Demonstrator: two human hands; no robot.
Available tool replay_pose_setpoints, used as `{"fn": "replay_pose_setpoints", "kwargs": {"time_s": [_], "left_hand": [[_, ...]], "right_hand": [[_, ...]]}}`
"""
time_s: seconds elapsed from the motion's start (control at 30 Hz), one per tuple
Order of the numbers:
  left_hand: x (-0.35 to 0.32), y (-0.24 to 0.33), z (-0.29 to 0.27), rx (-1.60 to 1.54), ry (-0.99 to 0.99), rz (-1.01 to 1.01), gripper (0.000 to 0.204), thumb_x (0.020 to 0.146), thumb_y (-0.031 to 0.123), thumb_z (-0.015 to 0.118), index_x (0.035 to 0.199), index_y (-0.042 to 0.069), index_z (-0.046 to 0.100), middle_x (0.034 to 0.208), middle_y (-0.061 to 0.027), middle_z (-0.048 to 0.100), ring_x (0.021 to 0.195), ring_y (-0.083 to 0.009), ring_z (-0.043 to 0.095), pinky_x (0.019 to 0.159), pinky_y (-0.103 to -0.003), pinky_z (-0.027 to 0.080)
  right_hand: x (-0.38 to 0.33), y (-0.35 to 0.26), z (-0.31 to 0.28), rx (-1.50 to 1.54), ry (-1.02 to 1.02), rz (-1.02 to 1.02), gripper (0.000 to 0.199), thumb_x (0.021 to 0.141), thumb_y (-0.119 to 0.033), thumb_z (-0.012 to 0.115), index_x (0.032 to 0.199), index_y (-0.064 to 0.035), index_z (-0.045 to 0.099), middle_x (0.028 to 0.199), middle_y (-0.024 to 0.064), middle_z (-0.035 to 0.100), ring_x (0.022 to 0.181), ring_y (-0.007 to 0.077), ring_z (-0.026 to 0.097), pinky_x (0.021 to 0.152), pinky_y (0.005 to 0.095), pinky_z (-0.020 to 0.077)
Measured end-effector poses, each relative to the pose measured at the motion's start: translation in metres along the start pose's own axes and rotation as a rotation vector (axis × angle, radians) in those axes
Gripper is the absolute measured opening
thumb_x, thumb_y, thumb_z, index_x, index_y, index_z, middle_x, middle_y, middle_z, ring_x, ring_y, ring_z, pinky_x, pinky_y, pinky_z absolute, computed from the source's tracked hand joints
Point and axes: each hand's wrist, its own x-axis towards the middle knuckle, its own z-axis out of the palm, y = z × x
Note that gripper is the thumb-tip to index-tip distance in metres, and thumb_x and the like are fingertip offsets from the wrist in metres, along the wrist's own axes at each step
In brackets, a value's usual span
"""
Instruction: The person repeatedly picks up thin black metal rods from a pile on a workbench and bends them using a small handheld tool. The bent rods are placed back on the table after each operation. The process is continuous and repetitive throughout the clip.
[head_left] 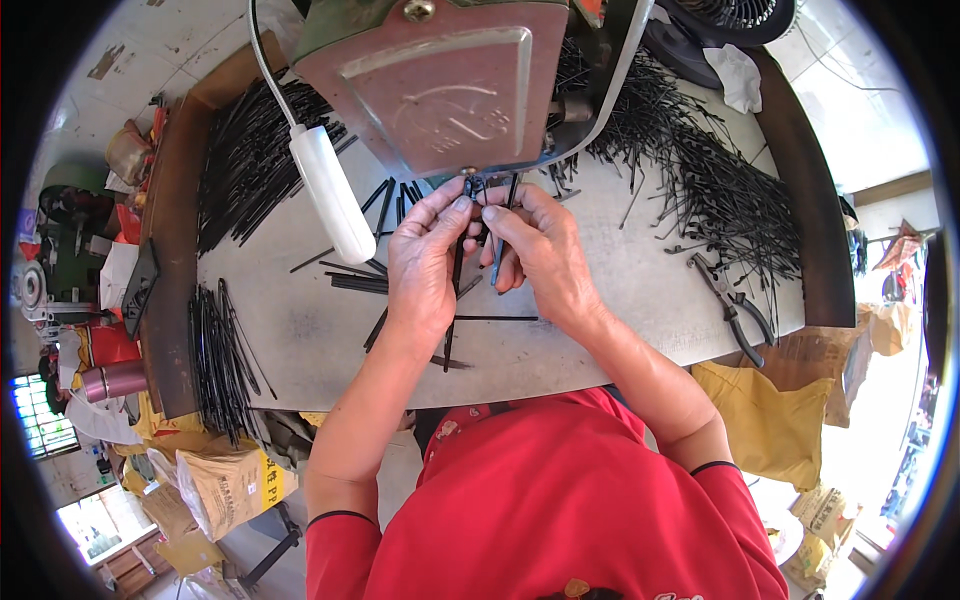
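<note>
Below a reddish-brown machine head, my two hands meet close to its lower tip. My left hand is closed, thumb and fingers pinching a thin black rod that hangs down toward me. My right hand, also closed, grips another slim black rod which points up beside the machine's tip. A small dark part sits between the fingertips under the tip; its exact shape is too small to make out. Several loose black rods lie on the metal table left of my hands.
A white tube lamp hangs left of the machine. Black rods are heaped at the far left and near left. A tangled pile of thin black pieces covers the right side, near pliers. Raised brown edges border the table.
</note>
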Motion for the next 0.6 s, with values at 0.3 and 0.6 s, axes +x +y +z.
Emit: {"fn": "replay_pose_setpoints", "kwargs": {"time_s": [0.3, 0.6], "left_hand": [[-0.004, -0.002, 0.001, -0.016, -0.005, -0.007, 0.03, 0.09, 0.006, 0.06, 0.118, -0.004, 0.056, 0.092, -0.0052, 0.063, 0.073, -0.0075, 0.056, 0.064, -0.02, 0.048], [-0.006, -0.01, 0.009, -0.035, 0.055, 0.062, 0.03, 0.089, 0.005, 0.06, 0.117, -0.006, 0.055, 0.092, -0.006, 0.062, 0.069, -0.0072, 0.053, 0.058, -0.02, 0.046]], "right_hand": [[0.001, 0.002, -0.001, 0.009, 0.0, -0.016, 0.021, 0.09, -0.015, 0.053, 0.102, 0.0028, 0.056, 0.067, 0.0062, 0.06, 0.042, 0.0085, 0.051, 0.037, 0.021, 0.038], [0.001, 0.004, 0.0, -0.045, 0.018, -0.031, 0.019, 0.09, -0.015, 0.054, 0.101, 0.0011, 0.056, 0.067, 0.0055, 0.06, 0.043, 0.0076, 0.05, 0.038, 0.0214, 0.0384]]}}
